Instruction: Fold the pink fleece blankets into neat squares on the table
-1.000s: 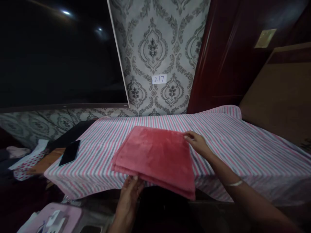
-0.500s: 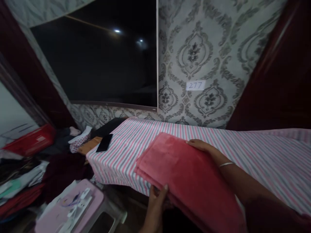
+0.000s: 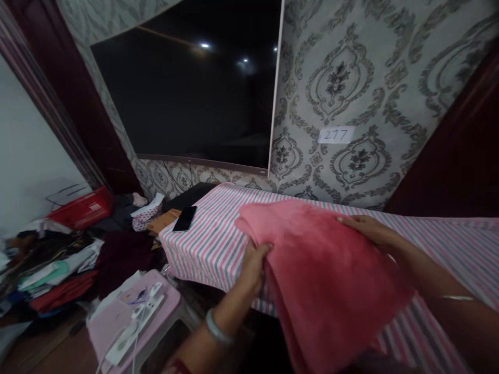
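Note:
A folded pink-red towel (image 3: 323,270) is lifted off the striped cloth (image 3: 210,239) covering the table. My left hand (image 3: 255,262) grips the towel's left edge, fingers curled under it. On top of the towel, near its far right corner, rests my right hand (image 3: 368,228) with the fingers pressing the fabric. The towel's lower part hangs down over the table's front edge.
A black phone (image 3: 184,218) lies at the table's left end. Below left stands a pink stool (image 3: 128,314) with a white power strip. Piled clothes (image 3: 50,270) and a red basket (image 3: 83,208) fill the floor at left. A dark screen (image 3: 195,98) hangs on the patterned wall.
The view has swung left. The towel, flat on the table before, is now raised and bunched in both hands, with my left hand moved up from its front edge.

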`<state>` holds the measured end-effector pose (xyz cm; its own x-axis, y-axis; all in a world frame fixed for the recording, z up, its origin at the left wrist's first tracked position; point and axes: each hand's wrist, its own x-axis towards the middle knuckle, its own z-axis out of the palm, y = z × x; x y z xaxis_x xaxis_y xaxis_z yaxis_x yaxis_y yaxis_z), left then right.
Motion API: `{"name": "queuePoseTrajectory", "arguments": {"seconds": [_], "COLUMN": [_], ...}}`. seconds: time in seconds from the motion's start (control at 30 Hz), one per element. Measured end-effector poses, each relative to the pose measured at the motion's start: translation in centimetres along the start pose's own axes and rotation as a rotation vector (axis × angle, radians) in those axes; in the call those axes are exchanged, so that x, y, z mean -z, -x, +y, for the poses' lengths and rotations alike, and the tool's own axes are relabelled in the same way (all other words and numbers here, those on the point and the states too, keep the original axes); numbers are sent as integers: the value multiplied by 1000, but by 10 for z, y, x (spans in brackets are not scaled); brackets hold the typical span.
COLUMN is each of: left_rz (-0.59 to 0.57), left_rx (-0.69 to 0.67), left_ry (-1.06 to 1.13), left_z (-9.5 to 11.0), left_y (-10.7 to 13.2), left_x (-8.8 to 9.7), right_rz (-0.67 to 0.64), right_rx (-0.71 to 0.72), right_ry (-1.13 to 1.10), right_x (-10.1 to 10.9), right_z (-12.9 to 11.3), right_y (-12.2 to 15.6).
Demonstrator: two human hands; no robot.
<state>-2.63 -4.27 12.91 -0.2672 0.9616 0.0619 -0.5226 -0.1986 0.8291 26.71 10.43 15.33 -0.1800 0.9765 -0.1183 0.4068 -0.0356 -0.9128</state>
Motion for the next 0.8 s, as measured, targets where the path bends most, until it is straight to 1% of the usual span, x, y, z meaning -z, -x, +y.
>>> {"name": "queuePoseTrajectory", "arguments": {"seconds": [0.07,0.1,0.13,0.17,0.2,0.23,0.27,0.33,0.37,0.43,0.53,0.6,0.67,0.73,0.8], "left_rz": [-59,-77,-91,-84,-33,47,79,115,121,122,62,1,-46,-88,-98], "left_rx": [66,136,194,250,289,290,295,278,262,218,172,161,176,193,190], "left_ry": [-18,-37,-69,-127,-217,-313,-359,-436,-478,-566,-612,-606,-614,-617,-623], "left_z": [23,29,31,28,22,14,6,-11,-17,-24,-25,-25,-27,-30,-34], "left_y": [-27,-40,-51,-61,-69,-74,-77,-78,-77,-76,-76,-78,-82,-86,-89], "left_x": [3,7,12,18,25,32,39,52,57,63,66,67,70,73,76], "right_rz": [-65,-79,-72,-59,-49,-42,-10,58,84,102,85,57,57,111,204], "right_rx": [-44,-51,-52,-69,-107,-159,-225,-268,-275,-276,-278,-232,-170,-131,-131], "right_ry": [-181,-263,-321,-359,-373,-366,-337,-344,-347,-335,-298,-355,-420,-430,-397], "right_x": [10,11,9,4,-4,-12,-20,-32,-36,-39,-42,-47,-54,-62,-67], "right_z": [-1,3,10,20,32,45,58,77,83,85,74,67,64,66,69], "right_y": [24,34,43,50,56,60,62,64,65,65,66,68,70,71,70]}}
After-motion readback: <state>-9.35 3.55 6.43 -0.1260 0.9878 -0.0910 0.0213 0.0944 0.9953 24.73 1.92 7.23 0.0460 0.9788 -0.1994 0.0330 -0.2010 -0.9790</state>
